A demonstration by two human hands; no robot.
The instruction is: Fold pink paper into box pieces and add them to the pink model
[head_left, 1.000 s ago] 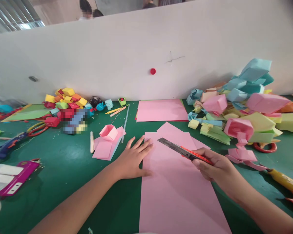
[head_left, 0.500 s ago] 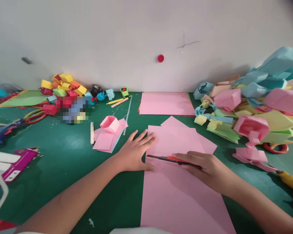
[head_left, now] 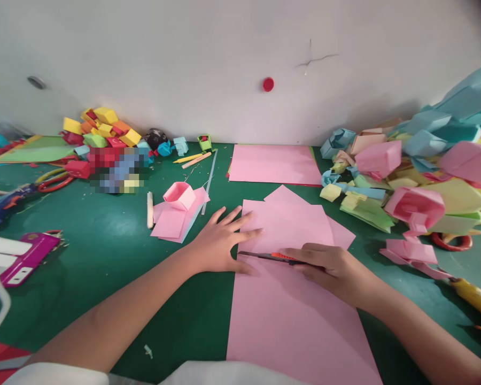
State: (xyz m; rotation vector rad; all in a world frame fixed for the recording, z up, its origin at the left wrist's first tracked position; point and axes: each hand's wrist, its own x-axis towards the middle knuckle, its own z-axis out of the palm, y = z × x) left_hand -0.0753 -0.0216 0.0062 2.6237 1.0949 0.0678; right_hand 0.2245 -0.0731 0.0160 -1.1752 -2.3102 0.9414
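A large pink paper sheet (head_left: 288,315) lies on the green table mat (head_left: 104,240) in front of me. My left hand (head_left: 220,243) rests flat on the sheet's left edge, fingers spread. My right hand (head_left: 328,264) is closed around a red utility knife (head_left: 270,256), whose blade lies low across the sheet with its tip close to my left thumb. More pink sheets (head_left: 296,219) lie under and beyond the big one.
A heap of folded paper shapes (head_left: 417,171) fills the right side. Small coloured paper cubes (head_left: 100,131) sit at the back left. A folded pink piece (head_left: 179,195), a purple tool (head_left: 22,259), a glue gun (head_left: 475,299) and scissors (head_left: 52,182) lie around. A white wall (head_left: 224,64) bounds the table.
My right hand has lowered the knife from mid-air onto the pink sheet, blade pointing left toward my left thumb. The left hand stayed flat on the paper. The view tilted down.
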